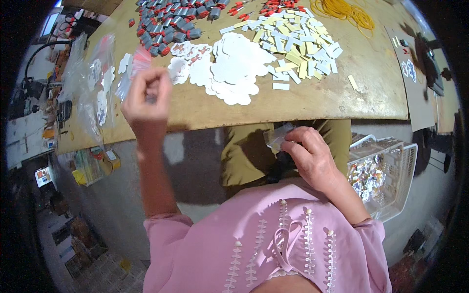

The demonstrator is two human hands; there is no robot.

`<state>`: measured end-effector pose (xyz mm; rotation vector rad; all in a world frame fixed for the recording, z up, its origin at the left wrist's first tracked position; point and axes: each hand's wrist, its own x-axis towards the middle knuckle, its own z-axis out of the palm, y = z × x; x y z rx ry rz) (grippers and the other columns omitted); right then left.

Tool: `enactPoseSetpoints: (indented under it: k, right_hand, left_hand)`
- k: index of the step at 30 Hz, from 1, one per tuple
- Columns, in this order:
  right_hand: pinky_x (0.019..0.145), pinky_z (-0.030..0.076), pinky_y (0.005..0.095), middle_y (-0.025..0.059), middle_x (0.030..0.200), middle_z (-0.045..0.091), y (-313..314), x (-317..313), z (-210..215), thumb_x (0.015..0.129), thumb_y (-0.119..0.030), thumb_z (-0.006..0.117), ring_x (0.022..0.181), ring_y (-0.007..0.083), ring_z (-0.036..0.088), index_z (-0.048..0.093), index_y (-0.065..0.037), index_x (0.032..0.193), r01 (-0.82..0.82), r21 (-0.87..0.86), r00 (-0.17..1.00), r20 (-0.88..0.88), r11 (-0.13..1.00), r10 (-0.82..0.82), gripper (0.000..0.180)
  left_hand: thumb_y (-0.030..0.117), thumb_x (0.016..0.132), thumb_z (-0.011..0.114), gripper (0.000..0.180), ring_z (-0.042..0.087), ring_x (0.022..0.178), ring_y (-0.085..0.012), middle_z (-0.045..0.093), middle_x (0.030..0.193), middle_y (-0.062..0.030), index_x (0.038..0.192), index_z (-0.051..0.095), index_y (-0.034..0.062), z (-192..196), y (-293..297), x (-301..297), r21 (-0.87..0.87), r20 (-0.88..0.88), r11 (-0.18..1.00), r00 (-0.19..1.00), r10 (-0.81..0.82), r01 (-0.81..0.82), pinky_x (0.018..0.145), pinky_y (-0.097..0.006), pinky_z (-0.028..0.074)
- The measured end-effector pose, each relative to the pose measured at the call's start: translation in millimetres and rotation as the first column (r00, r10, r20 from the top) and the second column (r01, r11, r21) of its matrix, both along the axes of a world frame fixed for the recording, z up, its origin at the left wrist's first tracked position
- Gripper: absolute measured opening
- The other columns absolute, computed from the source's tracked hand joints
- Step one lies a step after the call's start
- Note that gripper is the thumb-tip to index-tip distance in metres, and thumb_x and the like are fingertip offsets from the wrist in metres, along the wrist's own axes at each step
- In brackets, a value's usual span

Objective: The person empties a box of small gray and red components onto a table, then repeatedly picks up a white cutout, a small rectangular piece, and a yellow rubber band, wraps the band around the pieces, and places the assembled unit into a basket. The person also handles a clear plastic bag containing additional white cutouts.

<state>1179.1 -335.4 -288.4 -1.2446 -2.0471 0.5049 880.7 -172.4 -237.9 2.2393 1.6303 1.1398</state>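
Note:
My left hand is raised over the near left part of the table, smeared by motion. Its fingers are curled in, and what they may hold cannot be made out. Just beyond it lies a bundle of clear plastic bags with pink tops. My right hand is above my lap, in front of the table edge, pinching a small clear plastic bag. Its contents are hard to tell. Between the hands, on the table, lies a pile of white scalloped paper cutouts; a few beside it carry a printed figure.
The wooden table also bears small grey motors with red ends, pale blue and yellow strips, red-tipped pieces and a yellow cord coil. Larger clear bags lie left. A white crate of packets stands right.

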Motion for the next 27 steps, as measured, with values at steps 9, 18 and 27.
enactPoseSetpoints:
  k: [9,18,27]
  right_hand:
    - [0.091,0.056,0.0416,0.0198,0.12,0.062,0,0,21,0.078,0.002,0.07,0.11,0.0352,0.065,0.069,0.0,0.102,-0.055,-0.018,0.995,-0.089,0.998,0.054,0.025]
    - [0.09,0.055,0.041,0.0193,0.119,0.06,-13,4,16,0.079,-0.002,0.071,0.111,0.0365,0.063,0.067,0.003,0.104,-0.042,-0.106,0.98,-0.197,0.993,0.02,0.026]
    - [0.09,0.056,0.0406,0.0192,0.119,0.06,-15,16,13,0.082,-0.004,0.069,0.112,0.0364,0.062,0.065,0.004,0.102,-0.046,-0.052,0.993,-0.108,0.998,0.04,0.022]
  left_hand:
    - [-0.01,0.082,0.075,0.016,0.057,0.064,-0.0042,0.068,0.087,-0.0031,0.091,0.072,0.003,-8,-115,93,-0.303,0.534,0.834,0.807,-0.252,0.461,0.052,-0.022,0.042]
    - [0.001,0.073,0.078,0.021,0.062,0.068,-0.0235,0.06,0.078,-0.0035,0.092,0.072,0.009,-6,-119,99,-0.181,-0.036,0.87,0.881,-0.472,0.459,0.059,-0.036,0.051]
    - [0.002,0.08,0.073,0.022,0.065,0.078,-0.0242,0.064,0.087,-0.0072,0.102,0.075,0.0078,-2,-98,104,-0.379,0.141,0.673,0.759,-0.636,0.635,0.065,-0.037,0.054]
